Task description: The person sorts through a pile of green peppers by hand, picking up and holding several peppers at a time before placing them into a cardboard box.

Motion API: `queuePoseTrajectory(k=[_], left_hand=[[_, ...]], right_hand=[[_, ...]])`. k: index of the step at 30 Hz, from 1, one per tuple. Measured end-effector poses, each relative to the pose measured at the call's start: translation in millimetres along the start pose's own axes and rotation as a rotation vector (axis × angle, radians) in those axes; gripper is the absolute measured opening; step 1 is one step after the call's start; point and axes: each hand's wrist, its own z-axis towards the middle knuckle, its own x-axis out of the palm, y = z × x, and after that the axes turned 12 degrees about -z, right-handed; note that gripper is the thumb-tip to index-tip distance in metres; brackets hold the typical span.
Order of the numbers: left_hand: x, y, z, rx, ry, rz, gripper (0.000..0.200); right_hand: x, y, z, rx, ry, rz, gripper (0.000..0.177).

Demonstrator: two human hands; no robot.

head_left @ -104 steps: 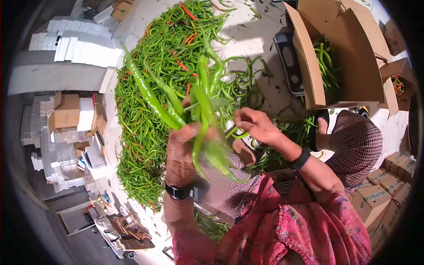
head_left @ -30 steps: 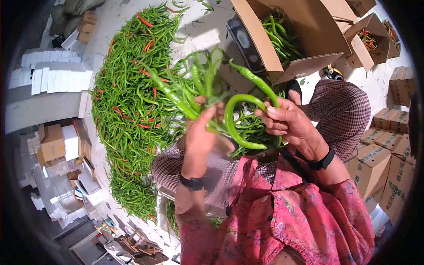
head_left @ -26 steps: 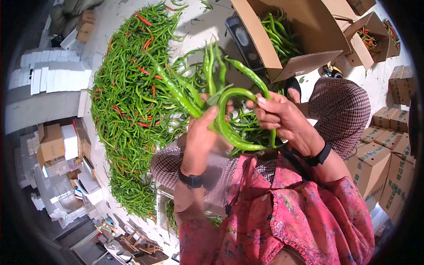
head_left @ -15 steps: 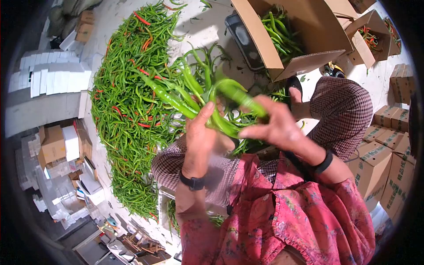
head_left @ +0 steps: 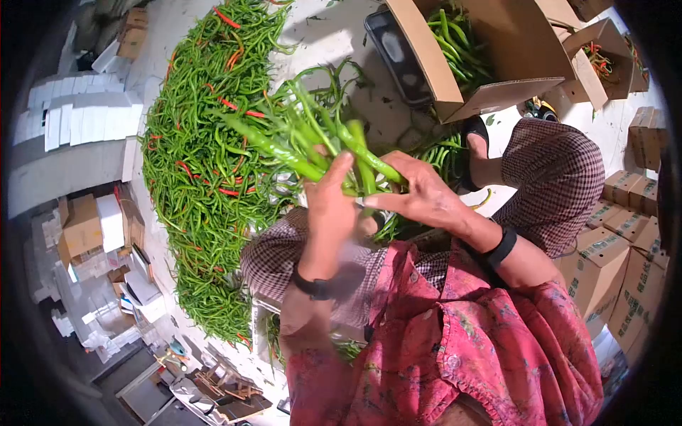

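Long green chili peppers (head_left: 273,147) fan out from my left hand (head_left: 330,202), whose thumb and fingers are closed around their lower ends. Close beside it, my right hand (head_left: 423,192) is closed on another green chili (head_left: 378,163), which slants up and left toward the bunch. The two hands almost meet over my lap, and motion smears some of the peppers. Beyond them on the floor spreads a large pile of green chilies (head_left: 199,170) with a few red ones mixed in.
An open cardboard box (head_left: 511,50) at the upper right holds green chilies (head_left: 458,46), with a dark tray (head_left: 398,57) beside it. A smaller box (head_left: 600,60) contains red and green peppers. Closed printed cartons (head_left: 604,263) are stacked at the right. White sheets (head_left: 89,117) lie at the far left.
My right hand has moved slightly left, closer to the left one. The chili in it, curved and blurred before, now lies straighter against the bunch.
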Motion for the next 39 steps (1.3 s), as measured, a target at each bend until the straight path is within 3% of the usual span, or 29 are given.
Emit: queuePoseTrajectory(k=[1, 2, 3, 4, 7, 10, 12, 15, 17, 19, 21, 24, 31, 39], left_hand=[[-0.7, 2.0, -0.2, 0.083, -0.092, 0.076, 0.023], [-5.6, -5.3, 3.5, 0.026, 0.042, 0.104, 0.023], [-8.6, -11.6, 5.8, 0.028, 0.044, 0.104, 0.023], [-10.8, -17.9, 7.3, 0.059, 0.052, 0.079, 0.023], [-12.9, -30.4, 10.1, 0.115, 0.074, 0.019, 0.024], [-15.7, -46.2, 9.7, 0.05, 0.112, -0.345, 0.026], [-5.8, -54.6, 2.3, 0.129, 0.131, -0.323, 0.029], [7.5, -55.9, -12.9, 0.251, 0.154, -0.136, 0.034], [10.2, -55.9, -14.2, 0.332, 0.157, 0.064, 0.021], [-1.2, -64.9, -7.6, 0.369, 0.113, 0.02, 0.021], [-17.1, -78.8, -0.9, 0.245, 0.119, -0.326, 0.021], [-30.8, -77.9, 2.8, 0.144, 0.15, -0.373, 0.029], [-30.7, -65.2, 5.8, 0.104, 0.173, -0.269, 0.045], [-18.8, -59.0, 1.9, 0.066, 0.149, -0.244, 0.049]], right_hand=[[2.3, -0.9, 0.9, -0.001, 0.001, 0.003, 0.037], [4.9, -3.2, 3.0, 0.128, 0.033, 0.294, 0.038], [5.7, -5.6, 6.1, 0.256, 0.066, 0.583, 0.039], [-0.5, -12.7, 6.6, 0.201, 0.031, 0.557, 0.037], [-28.2, -9.1, 9.1, 0.324, 0.042, 0.789, 0.042], [-25.8, 2.0, 9.0, 0.313, 0.029, 1.014, 0.044], [-15.6, -3.5, 17.5, 0.337, -0.038, 1.202, 0.041], [-10.2, -1.7, 35.7, 0.288, -0.147, 1.307, 0.039], [-13.4, 8.7, 40.5, 0.268, -0.149, 1.324, 0.036], [-20.3, 20.8, 38.7, 0.111, -0.094, 0.877, 0.033], [-32.0, 6.3, 40.4, 0.15, 0.043, 1.186, 0.036], [-43.8, -16.8, 37.8, 0.068, 0.177, 1.543, 0.036], [-49.6, -17.0, 43.4, -0.05, 0.179, 1.616, 0.038], [-65.2, -6.5, 34.9, -0.185, 0.259, 1.619, 0.043]])
